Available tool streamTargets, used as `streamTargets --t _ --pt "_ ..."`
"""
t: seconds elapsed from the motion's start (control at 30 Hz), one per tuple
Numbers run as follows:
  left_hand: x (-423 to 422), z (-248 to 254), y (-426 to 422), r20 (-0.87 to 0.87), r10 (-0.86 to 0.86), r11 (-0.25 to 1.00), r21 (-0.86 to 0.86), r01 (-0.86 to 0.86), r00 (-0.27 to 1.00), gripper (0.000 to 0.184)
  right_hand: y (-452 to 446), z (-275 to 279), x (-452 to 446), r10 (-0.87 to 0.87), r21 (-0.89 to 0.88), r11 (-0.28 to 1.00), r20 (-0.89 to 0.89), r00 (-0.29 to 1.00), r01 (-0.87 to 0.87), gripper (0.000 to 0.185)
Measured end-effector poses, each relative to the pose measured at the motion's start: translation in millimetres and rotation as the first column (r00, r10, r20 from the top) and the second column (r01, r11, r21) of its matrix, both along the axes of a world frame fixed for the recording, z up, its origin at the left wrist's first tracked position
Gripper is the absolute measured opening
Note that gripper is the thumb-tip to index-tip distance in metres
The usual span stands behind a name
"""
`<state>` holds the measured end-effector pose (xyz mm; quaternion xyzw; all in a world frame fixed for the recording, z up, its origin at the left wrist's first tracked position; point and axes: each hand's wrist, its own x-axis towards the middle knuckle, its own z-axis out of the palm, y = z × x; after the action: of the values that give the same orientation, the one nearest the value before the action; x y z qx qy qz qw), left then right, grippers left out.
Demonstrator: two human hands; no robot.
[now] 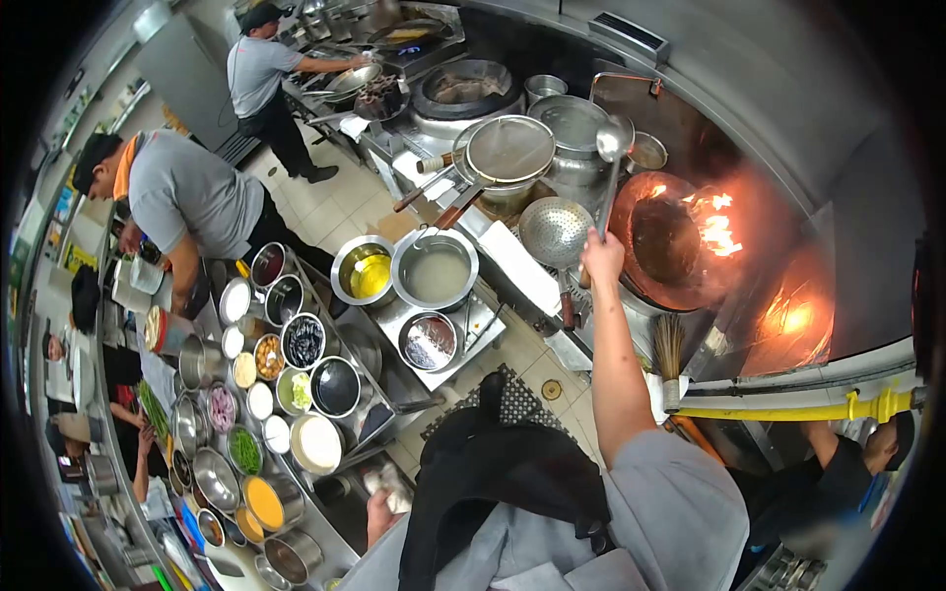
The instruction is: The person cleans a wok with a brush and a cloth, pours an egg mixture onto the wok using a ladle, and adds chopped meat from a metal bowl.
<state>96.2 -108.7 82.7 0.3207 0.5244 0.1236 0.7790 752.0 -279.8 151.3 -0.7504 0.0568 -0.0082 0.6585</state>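
My right hand (603, 258) is closed round the handle of a metal ladle (613, 140), whose bowl points away from me, above the far side of the stove. Just right of the ladle, a wok (662, 236) sits on the burner with dark contents, and flames (721, 231) rise along its right side. A perforated strainer (552, 232) lies left of my right hand, its wooden handle towards me. Low at my side, my left hand (379, 514) grips a whitish cloth (388, 487); its fingers are partly hidden.
A wok brush (668, 350) stands near the stove's front. Pots of yellow liquid (369, 278) and cloudy liquid (435, 271) sit on a side table. Ingredient containers (303, 340) crowd the left counter. Two co-workers (197, 187) (264, 74) stand left; another person (838, 463) is at right.
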Motion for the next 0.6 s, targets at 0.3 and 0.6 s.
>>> streamTargets --t 0.3,0.6 --pt "234.9 82.8 133.9 0.435 -0.375 0.927 0.145 0.347 0.819 0.055 33.5 35.3 6.5 0.166 0.531 0.846 -0.17 0.971 -0.052 0.016" --pt "415.0 101.6 116.9 0.221 -0.752 0.659 0.248 0.71 0.621 0.039 -53.6 38.5 -83.2 0.204 0.497 0.868 -0.331 0.921 -0.013 0.02"
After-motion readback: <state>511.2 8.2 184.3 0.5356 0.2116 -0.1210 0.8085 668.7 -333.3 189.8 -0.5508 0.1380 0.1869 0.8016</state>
